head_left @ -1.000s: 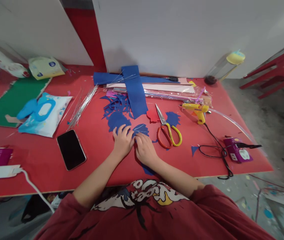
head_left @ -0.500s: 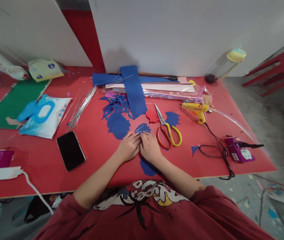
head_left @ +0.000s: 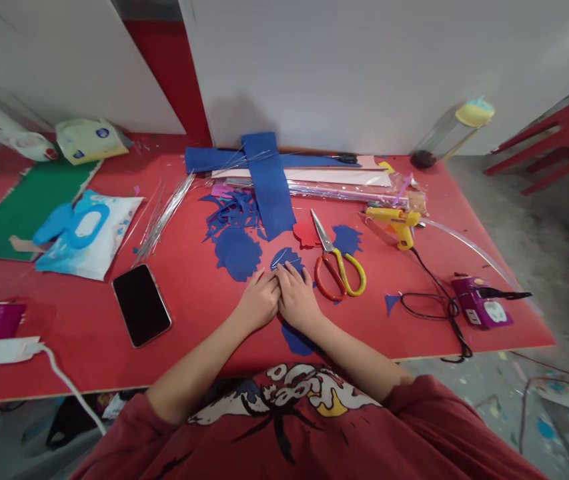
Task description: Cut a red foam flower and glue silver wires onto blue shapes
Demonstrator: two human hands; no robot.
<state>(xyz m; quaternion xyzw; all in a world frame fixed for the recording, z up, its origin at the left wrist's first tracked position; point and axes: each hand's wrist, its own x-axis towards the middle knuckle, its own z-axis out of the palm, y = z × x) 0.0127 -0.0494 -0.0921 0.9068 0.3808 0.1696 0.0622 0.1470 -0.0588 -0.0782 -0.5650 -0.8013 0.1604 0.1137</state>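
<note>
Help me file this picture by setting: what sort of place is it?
Probably a craft workspace, though I can't tell whether at home or in a workshop: scissors, a yellow glue gun and cut blue pieces lie on a red-topped table.

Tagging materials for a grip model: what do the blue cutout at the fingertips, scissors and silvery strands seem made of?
Blue cutout: likely craft foam or felt; matte, evenly coloured, cut edges.
Scissors: metal blades, from the grey sheen; smooth red and yellow handles, probably plastic-coated.
Silvery strands: probably metal wire; thin, shiny, mostly straight.
</note>
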